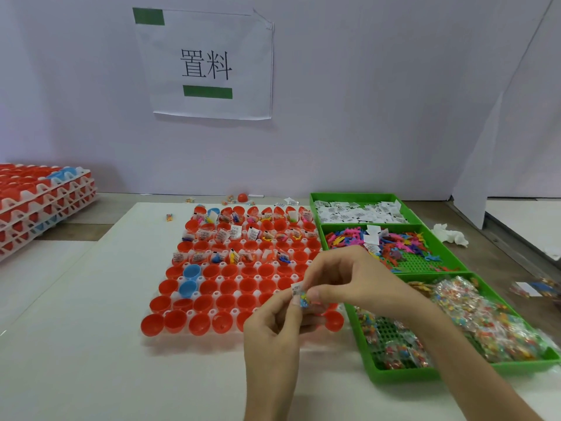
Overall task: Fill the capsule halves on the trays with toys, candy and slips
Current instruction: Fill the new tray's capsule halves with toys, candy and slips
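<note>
Pinching slip (297, 289) and coloured piece (304, 301) between left hand (273, 329) and right hand (349, 278), lower centre, over tray (190, 313) near-right corner. Alternate far rows filled; near four rows of halves (200, 323) empty. Judged under half done.

pale lilac wall (364, 117) well beyond the left hand (270, 338), bearing a white paper sign with green tape (209, 65); smooth white tabletop (91, 360) under that hand.
</note>
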Tool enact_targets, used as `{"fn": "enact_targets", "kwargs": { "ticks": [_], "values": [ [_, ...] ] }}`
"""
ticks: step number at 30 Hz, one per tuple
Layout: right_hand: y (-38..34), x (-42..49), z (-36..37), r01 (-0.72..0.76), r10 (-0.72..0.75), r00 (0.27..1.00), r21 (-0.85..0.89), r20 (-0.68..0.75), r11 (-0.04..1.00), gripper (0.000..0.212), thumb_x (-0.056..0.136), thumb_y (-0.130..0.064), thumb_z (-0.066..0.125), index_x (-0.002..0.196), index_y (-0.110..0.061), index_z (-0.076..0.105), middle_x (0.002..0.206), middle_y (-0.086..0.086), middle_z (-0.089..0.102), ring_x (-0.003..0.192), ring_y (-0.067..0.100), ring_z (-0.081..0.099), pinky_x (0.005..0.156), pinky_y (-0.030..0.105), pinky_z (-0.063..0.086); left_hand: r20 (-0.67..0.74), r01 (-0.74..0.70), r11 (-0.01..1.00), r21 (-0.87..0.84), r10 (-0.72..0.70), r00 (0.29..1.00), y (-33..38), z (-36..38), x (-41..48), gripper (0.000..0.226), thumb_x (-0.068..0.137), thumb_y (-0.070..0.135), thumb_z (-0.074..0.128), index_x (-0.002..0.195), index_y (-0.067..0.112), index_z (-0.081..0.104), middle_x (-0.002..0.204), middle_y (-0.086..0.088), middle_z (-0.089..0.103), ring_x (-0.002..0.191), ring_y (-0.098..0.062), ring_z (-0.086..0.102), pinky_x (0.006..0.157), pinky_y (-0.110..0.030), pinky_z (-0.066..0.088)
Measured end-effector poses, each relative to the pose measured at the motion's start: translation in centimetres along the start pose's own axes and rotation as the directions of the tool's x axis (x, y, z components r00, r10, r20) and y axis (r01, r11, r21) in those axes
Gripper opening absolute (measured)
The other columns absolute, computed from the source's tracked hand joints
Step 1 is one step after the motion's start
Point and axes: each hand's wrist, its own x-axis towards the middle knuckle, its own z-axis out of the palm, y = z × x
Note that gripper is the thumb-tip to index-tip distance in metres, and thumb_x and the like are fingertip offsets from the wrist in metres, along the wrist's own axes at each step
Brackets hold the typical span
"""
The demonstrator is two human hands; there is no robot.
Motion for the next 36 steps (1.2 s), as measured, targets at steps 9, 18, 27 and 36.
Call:
{"fn": "enact_targets", "kwargs": {
  "ticks": [9, 18, 27, 36],
  "values": [
    [-0.1, -0.1, -0.3, -0.001, 0.001, 1.000, -0.037, -0.015, 0.999, 0.008, 0.087, -0.008, 0.076, 0.091, -0.014, 0.074, 0.082, 0.006, 0.074, 0.074, 0.022, 0.072, 0.071, 0.027, 0.058, 0.063, 0.052, 0.998, -0.034, -0.050, 0.997, 0.2, 0.2, -0.2, 0.028, 0.103, 0.005, 0.046, 0.103, 0.009, 0.074, 0.085, -0.012, 0.078, 0.072, -0.029, 0.075, 0.064, -0.026, 0.059],
    [1.2, 0.2, -2.6, -0.079, 0.031, 0.940, -0.128, -0.340, 0.989, 0.017, 0.092, -0.018, 0.069, 0.088, -0.033, 0.075, 0.083, -0.005, 0.074, 0.072, 0.009, 0.069, 0.068, 0.017, 0.054, 0.068, -0.023, 0.996, 0.091, 0.017, 0.998, -0.4, 0.2, -0.3, 0.017, 0.097, 0.003, 0.059, 0.101, 0.014, 0.072, 0.083, -0.004, 0.078, 0.076, -0.024, 0.075, 0.067, -0.025, 0.060],
    [5.8, -0.5, -6.6, -0.462, 0.303, 0.877, -0.480, -0.373, 0.745, 0.027, 0.102, -0.025, 0.054, 0.126, -0.032, 0.065, 0.132, -0.005, 0.060, 0.112, 0.010, 0.057, 0.097, 0.031, 0.045, 0.055, -0.023, 0.993, 0.112, 0.017, 0.998, -0.5, 0.2, -0.4, 0.015, 0.098, 0.007, 0.059, 0.099, 0.015, 0.071, 0.083, -0.001, 0.078, 0.074, -0.020, 0.075, 0.069, -0.027, 0.061],
    [5.8, 0.1, -6.0, -0.512, 0.323, 0.856, -0.575, -0.404, 0.638, 0.027, 0.103, -0.025, 0.052, 0.122, -0.018, 0.071, 0.140, -0.003, 0.054, 0.124, 0.017, 0.050, 0.106, 0.040, 0.041, 0.050, 0.005, 0.997, 0.073, -0.008, 0.999, -0.2, 0.2, -0.4, 0.009, 0.097, 0.007, 0.060, 0.097, 0.008, 0.068, 0.082, -0.004, 0.078, 0.072, -0.021, 0.075, 0.065, -0.024, 0.059]
  ]
}}
